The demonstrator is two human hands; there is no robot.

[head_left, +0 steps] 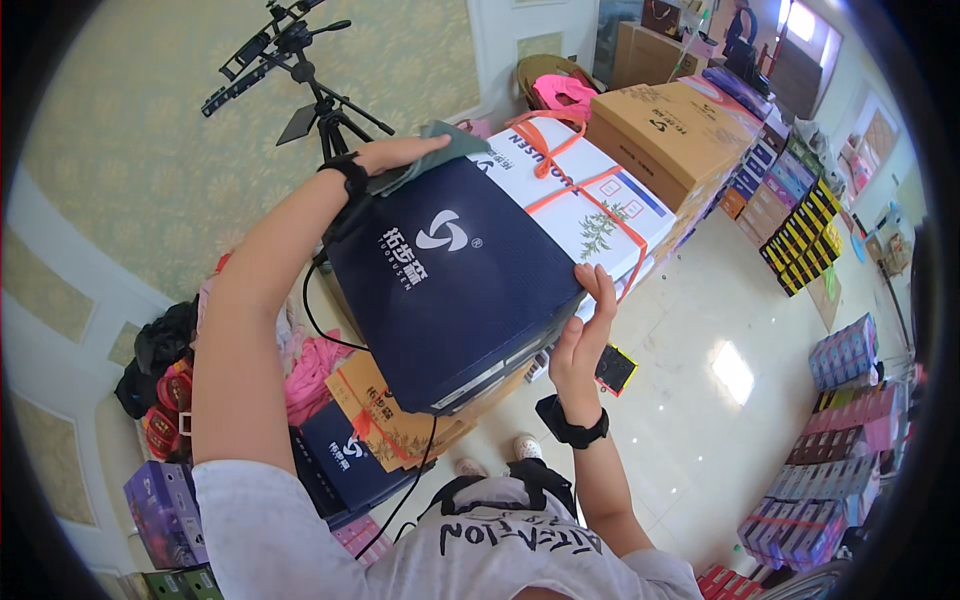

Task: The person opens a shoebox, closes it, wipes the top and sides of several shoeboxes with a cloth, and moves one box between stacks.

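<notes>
A large dark blue cardboard box (455,290) with a white printed emblem sits directly in front of me. At its far left corner, my left hand (402,155) presses a grey-green cloth (440,152) against the top edge; the fingers are partly covered by the cloth. My right hand (583,340) rests on the right edge, its fingers stretched along the corner and nothing grasped in them. Just beyond the blue box, a white box (590,200) is tied with orange-red ribbon.
Brown cartons (670,125) stand beyond the white box. A black tripod (320,100) rises at far left. Below left are another blue box (345,450), pink cloth (318,368) and a dark cable. Stacked boxes (820,470) line the right side of the shiny tiled floor (690,400).
</notes>
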